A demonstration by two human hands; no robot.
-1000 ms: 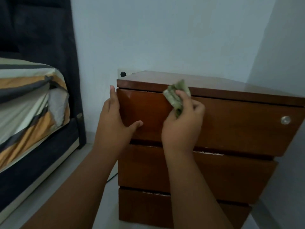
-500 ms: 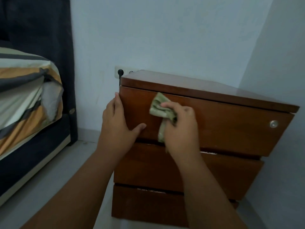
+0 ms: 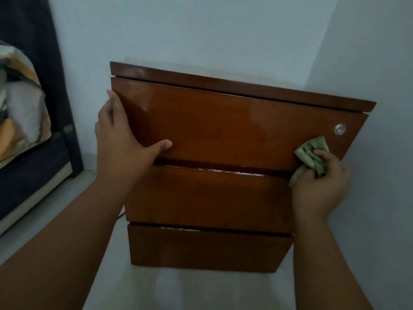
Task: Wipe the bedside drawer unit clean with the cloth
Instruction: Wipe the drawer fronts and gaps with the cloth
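Note:
The brown wooden drawer unit [image 3: 214,130] with three drawer fronts stands against the wall, filling the middle of the head view. My left hand [image 3: 120,144] lies flat on the left edge of the top drawer, fingers on the side, thumb across the front. My right hand [image 3: 319,186] grips a crumpled green cloth [image 3: 311,156] and presses it against the lower right corner of the top drawer front, just below the round silver lock [image 3: 340,130].
A bed with striped bedding [image 3: 20,113] and a dark frame [image 3: 33,175] stands at the left. Pale walls close in behind and right of the unit. Grey floor [image 3: 178,287] lies in front.
My right hand has swept the cloth from the upper left of the top drawer front across to its lower right corner. My left hand stays on the left edge. The view has tilted down.

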